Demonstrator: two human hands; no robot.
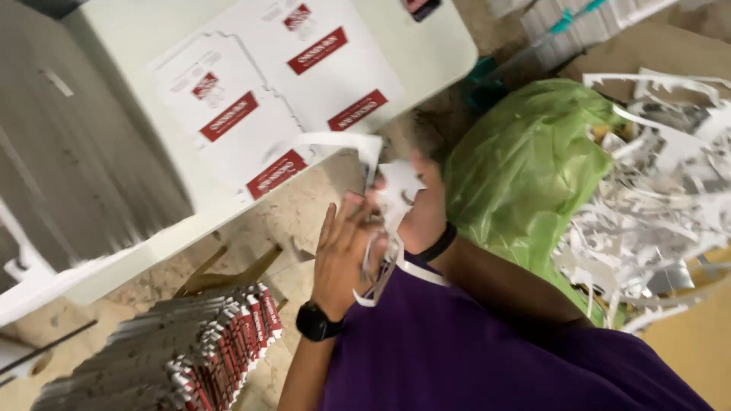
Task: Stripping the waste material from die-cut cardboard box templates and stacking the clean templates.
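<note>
Both hands (381, 228), raised with fingers half-curled, pinch a white paper offcut (396, 194) between them.

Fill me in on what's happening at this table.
A person in a purple shirt holds white card offcut strips between both hands: left hand, right hand. Flat printed carton blanks lie on the white table. A stack of blanks sits lower left; a green bag beside a heap of scraps is right.

views: one, head-worn | facing: steeply down, tilted and motion-blurred | range: close above the hands | frame: desk (426, 57) upper left, floor (293, 221) below, green bag (525, 167) right | shared: no second view
</note>
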